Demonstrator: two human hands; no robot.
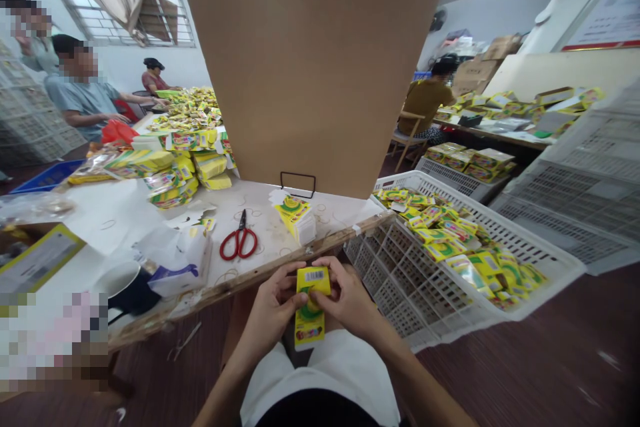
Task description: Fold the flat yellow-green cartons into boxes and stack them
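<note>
Above my lap, a small yellow and green printed carton (310,320) with a barcode at its upper end is gripped from both sides. My left hand (283,293) pinches its left edge, thumb on the front face. From the right, my right hand (345,290) holds it the same way, its thumb pressed near the middle; the fingers behind are partly hidden. Just beyond, on the table edge, lies a stack of similar flat cartons (296,217). Red-handled scissors (239,240) lie to the left of that stack.
A white crate (480,220) full of yellow packets stands at my right. A large cardboard sheet (320,80) stands upright on the table. Bundled cartons (173,177), a dark mug (131,290) and a tissue pack (175,263) are on the left. Several people sit or stand farther back.
</note>
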